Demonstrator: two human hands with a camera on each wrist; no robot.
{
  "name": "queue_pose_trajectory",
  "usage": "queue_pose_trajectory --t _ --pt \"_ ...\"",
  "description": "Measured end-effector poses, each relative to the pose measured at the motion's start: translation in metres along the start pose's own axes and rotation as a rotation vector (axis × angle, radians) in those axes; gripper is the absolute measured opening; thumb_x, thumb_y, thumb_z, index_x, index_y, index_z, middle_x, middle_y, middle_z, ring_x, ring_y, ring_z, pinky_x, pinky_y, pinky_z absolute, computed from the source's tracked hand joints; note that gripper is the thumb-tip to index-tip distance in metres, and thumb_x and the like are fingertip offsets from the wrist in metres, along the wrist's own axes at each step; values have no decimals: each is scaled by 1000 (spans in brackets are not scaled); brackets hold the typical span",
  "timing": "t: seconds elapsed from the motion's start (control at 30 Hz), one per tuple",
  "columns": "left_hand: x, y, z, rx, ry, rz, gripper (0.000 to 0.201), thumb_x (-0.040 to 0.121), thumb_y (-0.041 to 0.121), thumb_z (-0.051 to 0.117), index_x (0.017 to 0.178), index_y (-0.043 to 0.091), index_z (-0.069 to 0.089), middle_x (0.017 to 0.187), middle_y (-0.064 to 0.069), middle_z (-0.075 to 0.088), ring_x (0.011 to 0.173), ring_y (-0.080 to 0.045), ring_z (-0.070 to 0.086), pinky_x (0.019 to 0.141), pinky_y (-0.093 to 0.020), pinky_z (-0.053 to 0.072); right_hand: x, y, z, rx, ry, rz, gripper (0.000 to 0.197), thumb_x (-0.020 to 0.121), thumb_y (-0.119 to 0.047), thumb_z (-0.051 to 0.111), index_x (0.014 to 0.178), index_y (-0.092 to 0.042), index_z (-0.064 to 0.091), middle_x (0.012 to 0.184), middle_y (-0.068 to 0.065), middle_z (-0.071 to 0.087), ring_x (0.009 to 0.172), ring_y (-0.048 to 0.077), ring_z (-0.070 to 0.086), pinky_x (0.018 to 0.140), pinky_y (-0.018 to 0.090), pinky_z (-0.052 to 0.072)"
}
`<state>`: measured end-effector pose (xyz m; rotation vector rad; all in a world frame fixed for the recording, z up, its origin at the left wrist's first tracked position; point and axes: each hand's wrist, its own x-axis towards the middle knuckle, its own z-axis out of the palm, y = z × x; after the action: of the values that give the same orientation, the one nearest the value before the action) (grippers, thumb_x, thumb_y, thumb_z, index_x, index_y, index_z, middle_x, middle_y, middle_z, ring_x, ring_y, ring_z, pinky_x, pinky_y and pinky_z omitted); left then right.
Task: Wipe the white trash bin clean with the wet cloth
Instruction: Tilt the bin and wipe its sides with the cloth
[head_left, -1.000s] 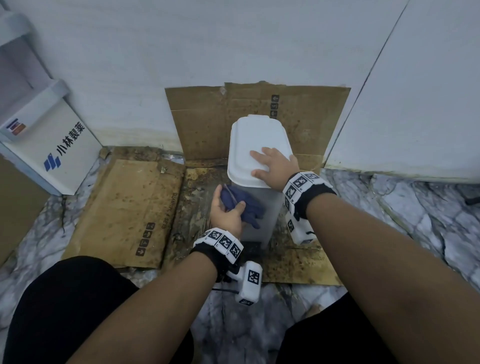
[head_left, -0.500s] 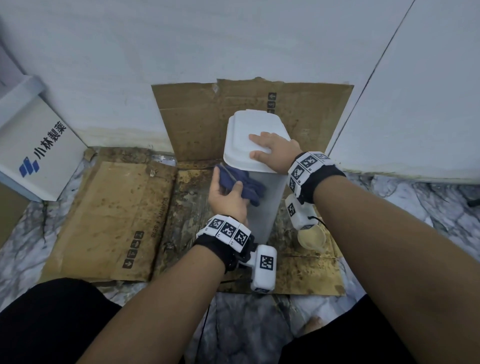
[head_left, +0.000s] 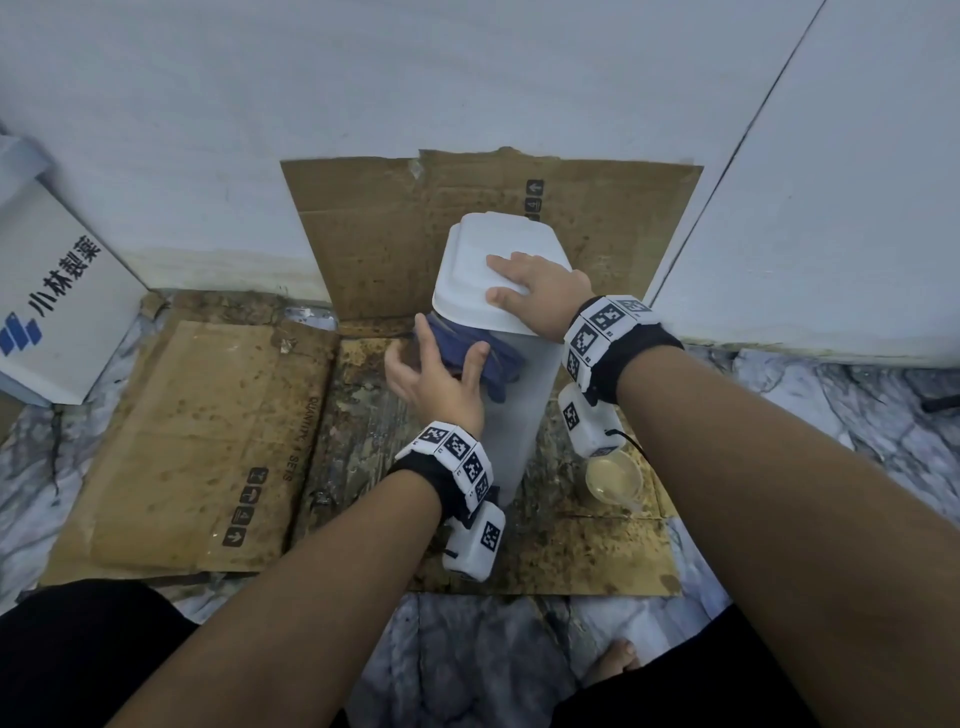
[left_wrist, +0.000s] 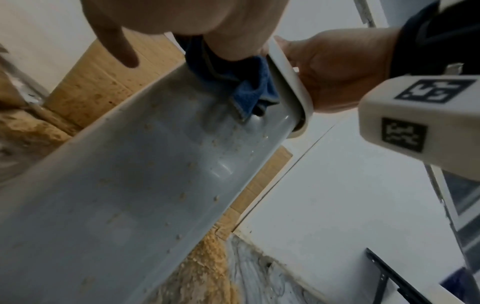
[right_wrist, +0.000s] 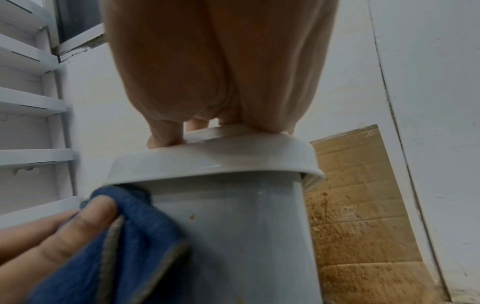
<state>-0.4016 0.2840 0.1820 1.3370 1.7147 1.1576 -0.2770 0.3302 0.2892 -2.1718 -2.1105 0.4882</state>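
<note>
Currently, status by item:
Bin (head_left: 511, 410): upright on stained cardboard (head_left: 197, 441), centre of head view.
Left hand (head_left: 436, 382): my fingers press blue cloth (head_left: 485, 358) against bin wall, under lid (head_left: 493, 275).
Right hand (head_left: 540, 291): my fingers flat on lid, at 2 o'clock from cloth.

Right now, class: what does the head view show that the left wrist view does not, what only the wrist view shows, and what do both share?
Only the head view shows the printed white box and a cup of yellowish liquid. Only the left wrist view shows brown specks down the bin's side. Both show the left hand pressing the blue cloth under the lid, which the right hand rests on.
</note>
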Motion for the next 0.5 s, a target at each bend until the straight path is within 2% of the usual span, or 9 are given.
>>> queue_pose_trajectory --t 0.07,0.13,0.3,0.4,0.5 --pt "0 1 3 -26 -49 43 82 89 52 52 153 19 14 160 -10 1 147 -27 3 116 -40 15 0 -1 -1 -1 0 1 51 98 -52 35 147 -39 28 158 -3 23 145 19 20 115 52 11" --pt "2 2 5 -103 -103 67 86 90 49 53 154 14 6 161 -8 -2 148 -24 4 118 -41 15 0 -1 -2 -5 3 2 51 98 -51 34 147 -39 28 158 -3 24 145 19 20 115 52 12" --pt "0 4 6 -58 -150 148 100 83 61 53 152 11 0 160 -9 3 146 -28 14 114 -58 19 -2 3 -3 -5 -4 5 51 98 -52 33 147 -39 27 158 -3 22 145 20 19 115 52 11" --pt "-1 8 6 -19 -143 142 108 74 71 48 152 12 2 159 -8 7 146 -27 16 112 -62 17 -3 4 -4 -14 -1 -1 52 98 -51 32 148 -37 26 158 -2 23 145 22 21 115 51 14" --pt "0 13 11 -10 -98 119 104 75 71 48 152 14 7 158 -8 11 144 -27 20 110 -63 20 -2 5 -3 -16 9 3 52 98 -51 32 148 -37 26 158 -1 23 144 22 22 115 52 15"
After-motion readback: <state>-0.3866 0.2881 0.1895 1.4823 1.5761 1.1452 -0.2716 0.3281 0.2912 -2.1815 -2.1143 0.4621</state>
